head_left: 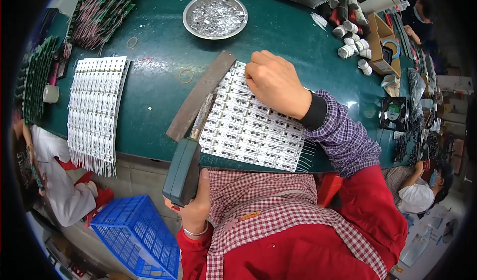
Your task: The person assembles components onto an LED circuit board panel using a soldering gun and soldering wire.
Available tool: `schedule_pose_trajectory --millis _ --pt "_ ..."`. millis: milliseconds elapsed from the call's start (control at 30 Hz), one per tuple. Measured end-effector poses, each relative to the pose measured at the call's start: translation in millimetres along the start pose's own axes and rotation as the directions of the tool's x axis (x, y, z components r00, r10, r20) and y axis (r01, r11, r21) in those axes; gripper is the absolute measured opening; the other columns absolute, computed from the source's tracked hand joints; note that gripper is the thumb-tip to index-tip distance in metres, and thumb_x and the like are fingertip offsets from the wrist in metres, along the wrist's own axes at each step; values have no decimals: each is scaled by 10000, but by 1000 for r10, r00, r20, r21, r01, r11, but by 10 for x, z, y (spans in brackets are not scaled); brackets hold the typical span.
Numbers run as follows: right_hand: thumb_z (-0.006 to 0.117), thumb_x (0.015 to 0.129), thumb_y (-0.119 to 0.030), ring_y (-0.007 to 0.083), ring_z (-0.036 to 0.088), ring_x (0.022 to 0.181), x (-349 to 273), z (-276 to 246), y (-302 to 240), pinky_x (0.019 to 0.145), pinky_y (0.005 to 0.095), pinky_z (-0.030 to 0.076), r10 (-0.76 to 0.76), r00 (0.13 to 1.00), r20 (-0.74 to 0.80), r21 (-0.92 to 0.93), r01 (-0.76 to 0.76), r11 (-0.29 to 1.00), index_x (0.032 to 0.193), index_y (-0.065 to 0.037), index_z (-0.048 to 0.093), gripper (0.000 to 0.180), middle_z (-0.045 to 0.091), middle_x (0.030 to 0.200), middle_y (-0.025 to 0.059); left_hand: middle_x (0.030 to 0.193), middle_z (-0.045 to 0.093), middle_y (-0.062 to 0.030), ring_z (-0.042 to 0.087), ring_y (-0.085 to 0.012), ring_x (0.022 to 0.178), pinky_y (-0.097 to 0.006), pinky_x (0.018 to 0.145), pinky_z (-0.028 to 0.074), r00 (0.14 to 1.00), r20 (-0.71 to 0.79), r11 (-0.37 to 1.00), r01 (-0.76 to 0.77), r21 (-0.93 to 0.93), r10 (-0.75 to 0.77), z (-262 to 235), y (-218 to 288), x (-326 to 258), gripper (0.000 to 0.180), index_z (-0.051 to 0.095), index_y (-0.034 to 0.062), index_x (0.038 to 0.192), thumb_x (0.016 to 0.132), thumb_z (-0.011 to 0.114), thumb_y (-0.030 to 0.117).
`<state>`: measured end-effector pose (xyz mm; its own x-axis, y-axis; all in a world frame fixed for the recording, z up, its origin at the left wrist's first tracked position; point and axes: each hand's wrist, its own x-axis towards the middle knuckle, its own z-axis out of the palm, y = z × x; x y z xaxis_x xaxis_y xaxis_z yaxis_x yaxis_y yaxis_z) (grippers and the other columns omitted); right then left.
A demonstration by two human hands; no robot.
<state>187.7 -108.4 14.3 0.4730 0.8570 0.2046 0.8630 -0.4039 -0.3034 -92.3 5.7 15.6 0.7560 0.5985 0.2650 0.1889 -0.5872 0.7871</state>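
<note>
My left hand [195, 208] grips the dark green handle of a hand tool [183, 171] at the table's near edge; its metal shaft [202, 115] reaches up along a flat brown metal bar [201, 95]. My right hand [273, 81], fingers curled, presses on the top of a white panel of small circuit boards [248, 126] with wire leads sticking out on its right side. The panel lies on the green table [159, 81], right of the bar.
A second white panel stack [94, 113] lies at the left. A round metal dish of shiny scraps [215, 15] sits at the back. Green boards [102, 14] pile at the far left. A blue crate [136, 235] stands below. Other people sit at both sides.
</note>
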Motion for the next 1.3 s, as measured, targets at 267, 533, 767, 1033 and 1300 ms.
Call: schedule_pose_trajectory --millis 267,533,767,1033,1300 --pt "635 816 -75 306 596 860 24 24 10 707 424 492 44 996 75 -70 -39 997 762 -15 612 84 589 821 121 992 693 -89 563 -67 628 -225 536 433 998 -43 997 48 -55 -50 7 -7 -62 342 650 -57 1183 846 715 -67" --pt "632 830 -27 308 587 820 -67 -183 -62 665 432 441 25 997 -76 77 -19 997 838 -12 561 73 589 824 128 967 688 -83 557 -64 619 -218 524 424 985 -32 973 159 -170 -167 -26 -28 -106 340 648 -53 1180 847 715 -66" --pt "697 798 32 275 625 735 -264 -31 -224 674 373 490 33 986 -163 345 26 938 871 -9 572 151 610 798 119 1003 699 -99 567 -70 615 -217 520 433 997 -18 994 71 -89 -73 22 -1 -75 351 646 -56 1182 840 727 -53" --pt "717 780 3 269 613 742 -360 193 -261 676 376 478 26 978 -206 338 46 940 867 -17 614 136 612 789 98 1007 704 -118 593 -91 608 -222 510 448 984 9 966 179 -188 -180 37 38 -84 348 641 -65 1175 838 727 -47" --pt "675 807 -46 271 566 813 -373 235 -298 723 387 444 35 979 -199 284 23 958 853 -40 612 78 567 818 86 934 710 -109 608 -105 588 -232 498 452 979 52 964 205 -167 -199 51 43 -67 304 658 -68 1123 832 740 -27"
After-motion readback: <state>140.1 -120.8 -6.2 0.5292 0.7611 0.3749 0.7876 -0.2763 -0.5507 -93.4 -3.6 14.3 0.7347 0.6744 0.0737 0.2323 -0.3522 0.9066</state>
